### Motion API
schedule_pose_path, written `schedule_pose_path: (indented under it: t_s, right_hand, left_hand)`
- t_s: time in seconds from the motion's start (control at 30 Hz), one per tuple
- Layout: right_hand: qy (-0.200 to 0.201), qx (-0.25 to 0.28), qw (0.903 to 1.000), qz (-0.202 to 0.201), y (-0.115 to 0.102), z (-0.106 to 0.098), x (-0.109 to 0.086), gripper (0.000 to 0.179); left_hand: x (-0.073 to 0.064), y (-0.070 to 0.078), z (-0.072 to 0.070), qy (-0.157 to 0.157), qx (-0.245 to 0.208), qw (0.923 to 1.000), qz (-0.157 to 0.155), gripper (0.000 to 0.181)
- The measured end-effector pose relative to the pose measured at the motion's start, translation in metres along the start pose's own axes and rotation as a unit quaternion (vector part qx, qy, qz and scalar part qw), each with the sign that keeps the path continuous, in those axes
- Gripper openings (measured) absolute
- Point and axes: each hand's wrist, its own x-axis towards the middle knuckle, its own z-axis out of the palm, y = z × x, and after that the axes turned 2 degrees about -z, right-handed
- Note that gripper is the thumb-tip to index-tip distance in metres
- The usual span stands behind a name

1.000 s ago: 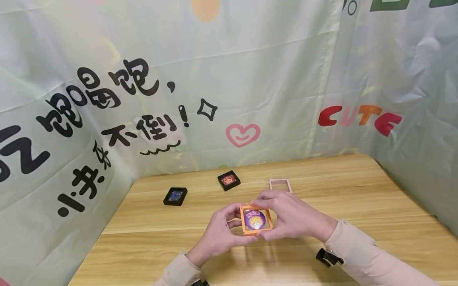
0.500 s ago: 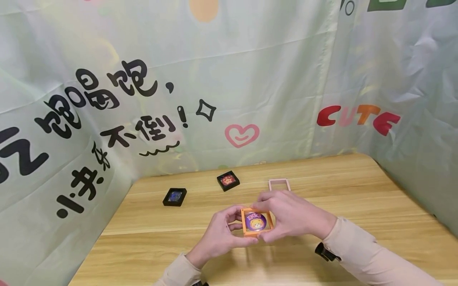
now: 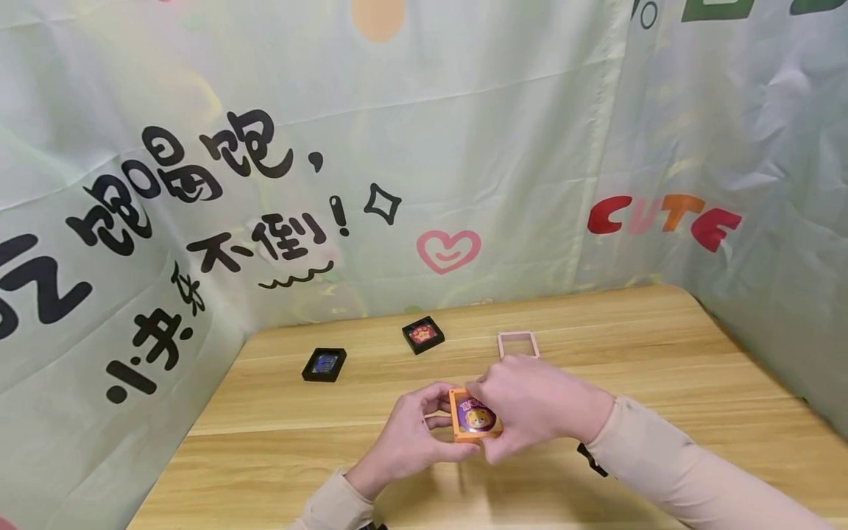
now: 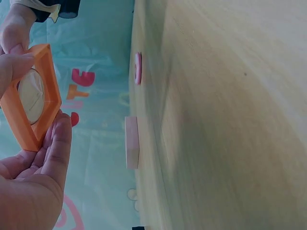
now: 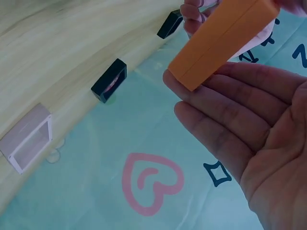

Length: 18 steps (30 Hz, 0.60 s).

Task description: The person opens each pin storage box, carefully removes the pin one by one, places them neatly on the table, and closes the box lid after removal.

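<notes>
An orange square display frame (image 3: 458, 425) is held up above the table between both hands. Behind its clear film sits a round purple badge (image 3: 477, 420) with a yellow bear face. My left hand (image 3: 405, 436) grips the frame's left side, thumb along the bottom and fingers behind. The right hand (image 3: 553, 405) pinches the right side, its back covering the upper right corner. In the left wrist view the badge's pale back (image 4: 31, 97) faces the camera. The right wrist view shows the frame's orange edge (image 5: 218, 45) resting against the fingers of the right hand (image 5: 259, 115).
Two black display frames lie farther back, one with a blue piece (image 3: 324, 364), the other with a red one (image 3: 424, 334). An open pink frame (image 3: 519, 343) stands behind the right hand. The left wrist view shows a round pink item (image 4: 138, 68) on the wooden table (image 3: 265, 442).
The right hand has rolled over at the wrist, and its fingers now cover more of the orange frame's right side. The frame has shifted slightly right and down; the left hand keeps its hold.
</notes>
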Motion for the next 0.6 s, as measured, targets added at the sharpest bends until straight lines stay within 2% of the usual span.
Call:
schedule_pose_path:
  t_s: [0.23,0.6]
  right_hand:
    - [0.002,-0.017,0.9998,-0.010,0.0005,0.0006,0.0012,0.030]
    - [-0.014,0.006,0.9999,-0.003,0.0023,-0.0017,0.0031,0.029]
  left_hand:
    - [0.0006,0.0008,0.0008,-0.001,-0.008,1.0000,-0.003,0.062]
    - [0.0014,0.0026,0.0005,-0.008,-0.011,0.9999,-0.005,0.063]
